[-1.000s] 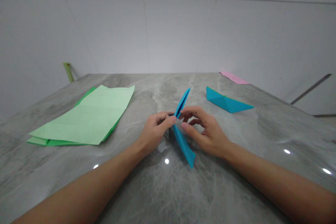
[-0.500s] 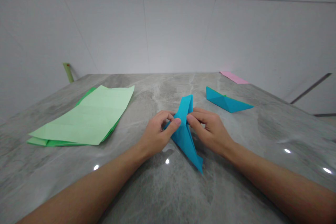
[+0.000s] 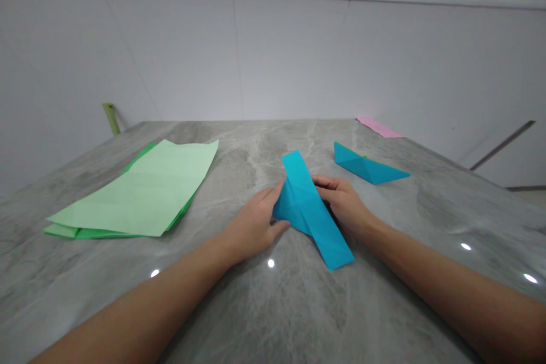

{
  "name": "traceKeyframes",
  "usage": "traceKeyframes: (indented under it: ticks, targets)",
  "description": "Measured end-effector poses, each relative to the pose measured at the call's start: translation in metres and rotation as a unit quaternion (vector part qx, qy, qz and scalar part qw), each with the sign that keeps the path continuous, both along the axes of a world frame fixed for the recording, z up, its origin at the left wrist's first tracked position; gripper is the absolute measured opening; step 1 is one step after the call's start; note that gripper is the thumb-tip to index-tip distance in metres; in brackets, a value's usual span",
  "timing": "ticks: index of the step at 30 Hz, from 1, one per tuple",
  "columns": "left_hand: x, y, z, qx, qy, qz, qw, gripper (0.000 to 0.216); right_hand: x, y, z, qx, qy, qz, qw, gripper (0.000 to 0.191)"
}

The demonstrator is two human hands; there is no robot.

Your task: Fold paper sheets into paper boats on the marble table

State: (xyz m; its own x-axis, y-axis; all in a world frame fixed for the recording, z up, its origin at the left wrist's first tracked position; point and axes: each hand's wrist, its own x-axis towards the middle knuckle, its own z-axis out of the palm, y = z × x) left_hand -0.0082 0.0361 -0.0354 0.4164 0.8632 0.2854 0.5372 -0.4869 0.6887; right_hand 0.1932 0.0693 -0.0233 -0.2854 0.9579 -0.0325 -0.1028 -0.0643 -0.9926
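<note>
A folded strip of blue paper (image 3: 311,210) sits between my hands over the grey marble table (image 3: 273,307), its broad face turned up toward me. My left hand (image 3: 253,226) grips its left edge, thumb under the paper and fingers behind. From the other side my right hand (image 3: 343,202) holds the right edge, with the fingers partly hidden behind the strip.
A finished blue paper boat (image 3: 367,166) lies to the right beyond my hands. A stack of light green sheets (image 3: 140,190) lies at the left. A pink sheet (image 3: 379,127) rests at the far right corner. A green stick (image 3: 111,118) leans by the wall.
The blue paper was edge-on between my fingertips. Both hands have spread it open and turned it flat, so its wide face now shows.
</note>
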Motion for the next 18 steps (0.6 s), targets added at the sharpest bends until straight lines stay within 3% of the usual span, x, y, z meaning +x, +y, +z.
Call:
traceKeyframes:
  ticks: [6, 12, 18]
  targets:
    - [-0.0029, 0.0020, -0.0007, 0.003, 0.046, -0.015, 0.999, 0.085, 0.0001, 0.0012, -0.0012, -0.007, -0.049, 0.077, 0.996, 0.023]
    - [-0.0005, 0.0002, 0.0024, 0.006, 0.061, -0.019, 0.998, 0.089, -0.0011, 0.0016, -0.0026, -0.028, -0.037, 0.030, 0.998, 0.025]
    - [-0.0010, 0.0029, 0.0024, 0.071, 0.048, -0.011, 0.996, 0.082, -0.0011, 0.0001, -0.0008, -0.049, -0.020, 0.031, 0.998, 0.019]
